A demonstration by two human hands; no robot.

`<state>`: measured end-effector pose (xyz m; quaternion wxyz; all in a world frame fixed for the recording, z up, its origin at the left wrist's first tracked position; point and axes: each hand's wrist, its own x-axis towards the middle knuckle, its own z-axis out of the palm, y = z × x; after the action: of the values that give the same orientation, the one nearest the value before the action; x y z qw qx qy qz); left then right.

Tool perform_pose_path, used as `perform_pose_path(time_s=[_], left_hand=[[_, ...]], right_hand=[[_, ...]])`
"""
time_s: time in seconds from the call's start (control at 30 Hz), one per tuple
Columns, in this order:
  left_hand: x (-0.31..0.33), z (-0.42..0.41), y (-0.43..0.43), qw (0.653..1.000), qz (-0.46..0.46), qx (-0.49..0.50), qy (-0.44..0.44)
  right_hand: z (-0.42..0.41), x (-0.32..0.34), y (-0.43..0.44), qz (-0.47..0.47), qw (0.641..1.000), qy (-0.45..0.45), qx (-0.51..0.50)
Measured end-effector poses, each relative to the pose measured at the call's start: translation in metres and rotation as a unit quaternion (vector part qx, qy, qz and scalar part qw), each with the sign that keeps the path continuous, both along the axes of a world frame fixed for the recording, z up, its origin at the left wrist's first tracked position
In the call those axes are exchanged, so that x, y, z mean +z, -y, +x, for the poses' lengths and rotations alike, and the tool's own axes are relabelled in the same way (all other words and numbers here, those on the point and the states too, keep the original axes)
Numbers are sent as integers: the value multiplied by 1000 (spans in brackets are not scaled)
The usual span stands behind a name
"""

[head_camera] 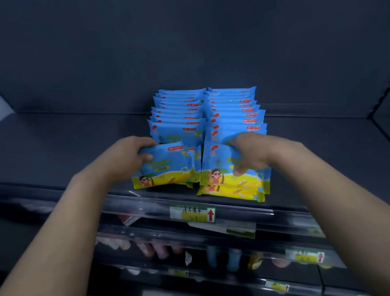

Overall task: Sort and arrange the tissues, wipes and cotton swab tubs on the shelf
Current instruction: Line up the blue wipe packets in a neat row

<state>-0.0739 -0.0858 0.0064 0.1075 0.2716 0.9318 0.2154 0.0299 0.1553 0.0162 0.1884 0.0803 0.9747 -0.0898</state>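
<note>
Left hand (129,155) grips front wipes pack (167,170); right hand (250,156) grips neighbouring pack (215,162); shelf (68,150) holds two rows (177,111).

The left hand (126,155) holds the left wipe pack (167,169) and the right hand (250,153) holds the right wipe pack (217,167); the two packs stand side by side between the hands, touching. Behind the hands, the left row of packs (177,106) and the right row of packs (232,104) stand on the shelf (67,143), running back toward the shelf's back wall. Just below the hands, a price tag (191,212) sits on the shelf's front edge, and lower shelves (225,254) with more goods lie under that.
</note>
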Motion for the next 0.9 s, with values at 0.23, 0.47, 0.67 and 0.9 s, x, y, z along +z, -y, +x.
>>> perform_pose_path(time_s=[0.23,0.47,0.67,0.9], left_hand=[[-19,-18,-7,997,-15,-49,65],[-21,-37,-4,991,-37,-113,65],[-24,-52,-6,982,-78,-145,97],[-24,-60,-12,972,-91,-175,130]], right_hand=[[3,2,14,16,999,29,-40],[-4,2,25,3,992,60,-111],[-4,0,29,-43,987,67,-137],[-9,-3,26,-25,988,75,-133]])
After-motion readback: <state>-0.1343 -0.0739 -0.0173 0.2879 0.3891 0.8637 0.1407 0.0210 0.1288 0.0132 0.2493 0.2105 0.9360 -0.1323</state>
